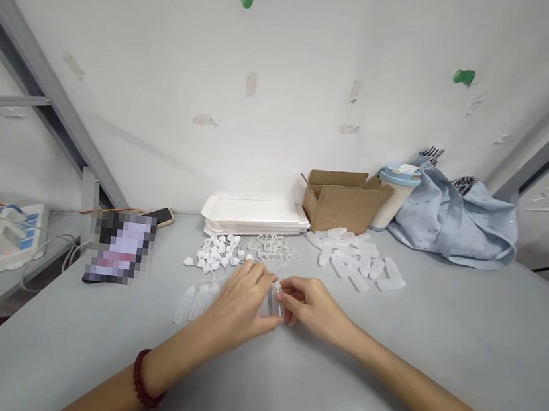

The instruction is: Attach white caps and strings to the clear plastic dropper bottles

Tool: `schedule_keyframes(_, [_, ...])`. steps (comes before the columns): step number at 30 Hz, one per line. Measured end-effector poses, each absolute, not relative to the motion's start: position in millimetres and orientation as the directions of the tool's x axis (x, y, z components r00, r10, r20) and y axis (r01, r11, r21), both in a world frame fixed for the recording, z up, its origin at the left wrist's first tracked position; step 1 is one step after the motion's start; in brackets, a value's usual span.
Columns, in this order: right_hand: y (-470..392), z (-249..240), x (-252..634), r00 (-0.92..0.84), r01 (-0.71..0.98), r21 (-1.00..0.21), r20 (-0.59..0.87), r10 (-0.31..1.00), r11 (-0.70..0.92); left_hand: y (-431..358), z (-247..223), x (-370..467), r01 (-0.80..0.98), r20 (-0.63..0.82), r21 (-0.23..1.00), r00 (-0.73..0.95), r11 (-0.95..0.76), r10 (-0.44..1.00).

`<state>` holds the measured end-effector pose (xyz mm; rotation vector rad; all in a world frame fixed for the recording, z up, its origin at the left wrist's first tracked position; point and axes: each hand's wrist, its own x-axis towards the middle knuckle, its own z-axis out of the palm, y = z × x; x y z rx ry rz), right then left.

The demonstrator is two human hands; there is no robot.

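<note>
At the middle of the grey table, my left hand point(245, 299) arches over a row of translucent flat pieces, its thumb and fingers curved round the right end of the row. My right hand point(315, 307) pinches the top of the rightmost translucent piece point(277, 301), close to the left fingertips. More translucent pieces with white cords point(185, 304) lie left of my left hand, partly covered by it. Behind the hands are a heap of small white caps point(216, 252) and a bundle of white cord loops point(273, 247). Loose translucent pieces point(360, 259) are scattered behind my right hand.
Along the wall stand a stack of white trays point(256, 215), an open cardboard box point(341, 207), a lidded cup point(391, 200) and a light blue bag point(457, 221). On the left are a phone point(160, 217), a blurred-out object point(124, 247) and a power strip point(14, 240) with cables.
</note>
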<state>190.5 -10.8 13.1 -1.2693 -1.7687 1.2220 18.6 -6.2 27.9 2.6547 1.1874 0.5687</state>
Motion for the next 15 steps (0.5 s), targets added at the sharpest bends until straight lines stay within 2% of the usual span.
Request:
schedule_keyframes(7, [-13.7, 14.9, 190.6, -0.379, 0.521, -0.834, -0.033, 0.925, 0.184, -7.2, 31.8, 17.6, 0.721, 0.166, 0.296, 0.606, -0.626, 0.778])
schedule_keyframes(15, [-13.2, 17.3, 189.6, -0.425, 0.579, -0.76, 0.029, 0.905, 0.297, -6.4, 33.5, 14.7, 0.719, 0.137, 0.26, 0.633, -0.645, 0.762])
